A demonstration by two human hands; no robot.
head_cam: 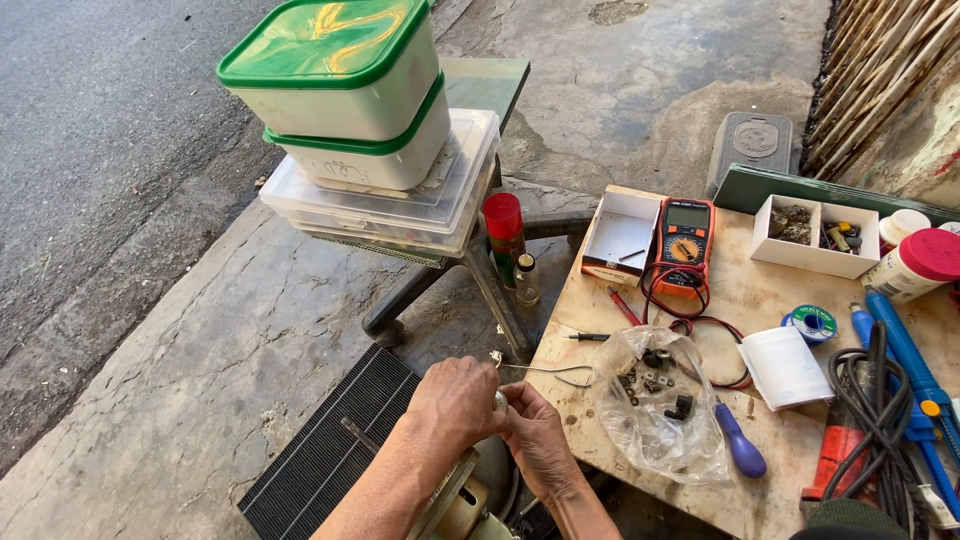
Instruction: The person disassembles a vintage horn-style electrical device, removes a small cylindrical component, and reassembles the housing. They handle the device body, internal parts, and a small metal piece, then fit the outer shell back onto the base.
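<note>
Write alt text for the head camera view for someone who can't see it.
Two bare hands, left hand and right hand, pinch a thin white wire at the edge of a cluttered plywood board. On it lie a multimeter and a clear parts bag.

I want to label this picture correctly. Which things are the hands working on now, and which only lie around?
In hand:
- left hand
- right hand
- thin white wires
- round metal part

Lying about:
- multimeter
- plastic bag of small parts
- purple-handled screwdriver
- stacked green-lidded tubs
</note>
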